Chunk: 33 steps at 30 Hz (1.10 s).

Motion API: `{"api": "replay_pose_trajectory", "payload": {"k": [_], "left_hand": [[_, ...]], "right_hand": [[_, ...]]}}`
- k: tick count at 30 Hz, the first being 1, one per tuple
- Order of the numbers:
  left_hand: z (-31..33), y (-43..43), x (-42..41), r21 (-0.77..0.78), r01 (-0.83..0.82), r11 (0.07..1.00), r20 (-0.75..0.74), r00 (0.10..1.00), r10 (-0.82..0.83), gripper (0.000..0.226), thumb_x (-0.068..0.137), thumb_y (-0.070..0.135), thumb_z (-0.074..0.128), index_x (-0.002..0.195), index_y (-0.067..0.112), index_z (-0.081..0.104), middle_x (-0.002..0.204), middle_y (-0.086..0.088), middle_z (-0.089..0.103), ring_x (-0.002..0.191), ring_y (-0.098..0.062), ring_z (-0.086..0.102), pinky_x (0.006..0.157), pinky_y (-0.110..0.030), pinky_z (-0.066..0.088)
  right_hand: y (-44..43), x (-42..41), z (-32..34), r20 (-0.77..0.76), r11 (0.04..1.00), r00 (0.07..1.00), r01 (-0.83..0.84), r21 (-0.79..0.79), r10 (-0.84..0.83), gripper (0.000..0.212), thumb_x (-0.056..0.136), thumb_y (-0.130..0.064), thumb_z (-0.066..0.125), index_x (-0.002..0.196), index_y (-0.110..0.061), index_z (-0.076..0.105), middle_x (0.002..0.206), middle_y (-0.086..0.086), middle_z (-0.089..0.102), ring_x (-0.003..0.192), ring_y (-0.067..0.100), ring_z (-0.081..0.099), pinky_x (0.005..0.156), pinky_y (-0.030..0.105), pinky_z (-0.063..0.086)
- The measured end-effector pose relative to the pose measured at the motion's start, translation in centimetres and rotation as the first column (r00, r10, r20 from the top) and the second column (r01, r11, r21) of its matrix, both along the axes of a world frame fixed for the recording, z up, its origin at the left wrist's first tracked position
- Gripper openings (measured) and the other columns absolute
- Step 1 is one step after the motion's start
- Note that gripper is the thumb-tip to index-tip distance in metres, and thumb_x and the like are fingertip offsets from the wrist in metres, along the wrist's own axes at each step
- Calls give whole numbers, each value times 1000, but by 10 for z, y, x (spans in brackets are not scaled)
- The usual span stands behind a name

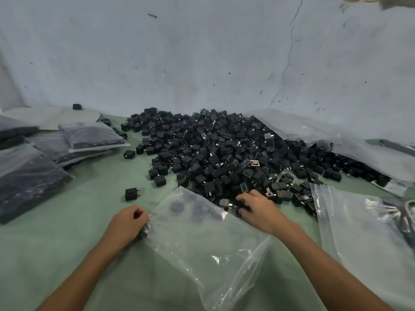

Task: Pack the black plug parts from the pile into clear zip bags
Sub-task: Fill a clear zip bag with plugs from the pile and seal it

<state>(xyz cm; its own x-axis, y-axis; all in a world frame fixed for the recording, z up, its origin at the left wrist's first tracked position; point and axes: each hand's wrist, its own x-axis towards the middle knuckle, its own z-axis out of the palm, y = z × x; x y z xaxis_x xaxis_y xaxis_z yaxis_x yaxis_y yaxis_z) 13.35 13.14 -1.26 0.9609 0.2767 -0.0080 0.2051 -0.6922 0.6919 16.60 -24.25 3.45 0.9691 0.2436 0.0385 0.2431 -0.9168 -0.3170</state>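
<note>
Pinched between the curled fingers and thumb of the left hand (129,221) is the left edge of a clear zip bag (202,239), which lies flat on the green table cover (67,254) and reaches away to the right. A few dark shapes show blurred through its far end, and another small dark shape sits just under the left fingers; what it is cannot be told. To the right of the bag, the right hand (258,209) rests palm down at the near edge of the pile (224,153), with its fingers and thumb curled around a few black plug parts (241,206). The pile is a broad heap of small black cubes with short metal prongs, spreading back to the grey-blue wall (202,52), which has a thin crack running down it. One part (254,163) in the heap shows a lighter face. A single loose plug (131,194) stands apart from the pile, to its left. Filled bags (89,135) of the same black parts are stacked at the far left. A second empty clear bag (359,225) lies at the right, and a large crumpled plastic sheet (336,135) lies over the pile's right side. Any print on the parts or bags is too small to read.
</note>
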Motion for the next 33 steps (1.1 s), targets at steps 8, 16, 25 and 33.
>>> {"api": "replay_pose_trajectory", "payload": {"k": [8, 16, 25, 33], "left_hand": [[1, 1, -1, -17, -5, 1000, -24, 1000, 4, 19, 92, 21, 67, 73, 20, 66, 59, 14, 67, 66, -3, 61, 59, -24, 41], [7, -3, -3, -28, 2, 1000, -51, 999, -3, 19, 93, 18, 64, 74, 19, 66, 57, 24, 65, 56, 14, 59, 52, -16, 36], [10, -3, -3, 2, 13, 1000, -64, 998, -13, 19, 95, 20, 63, 77, 18, 67, 57, 25, 65, 57, 4, 59, 54, -21, 39], [8, -2, -2, 7, 22, 1000, -43, 999, -22, 18, 95, 20, 63, 77, 19, 67, 58, 14, 66, 66, -2, 61, 57, -22, 40]], "right_hand": [[-22, -13, -4, -65, 983, 997, -25, 183, 37, 34, 87, -29, 74, 118, -37, 64, 116, -13, 48, 85, 1, 57, 79, 11, 44], [-10, -10, -19, 15, 1000, 1000, -11, 16, 10, 27, 91, -35, 65, 102, -34, 40, 104, -6, 50, 86, 21, 57, 73, 30, 44], [-56, -116, 23, -229, 466, 966, 258, 846, -119, 21, 94, -16, 63, 108, -28, 73, 88, 3, 60, 71, 14, 61, 70, 32, 57], [6, -193, 22, -490, 619, 844, 268, 738, 219, 28, 82, -28, 79, 107, -20, 71, 84, 6, 69, 53, 19, 56, 51, 27, 49]]}}
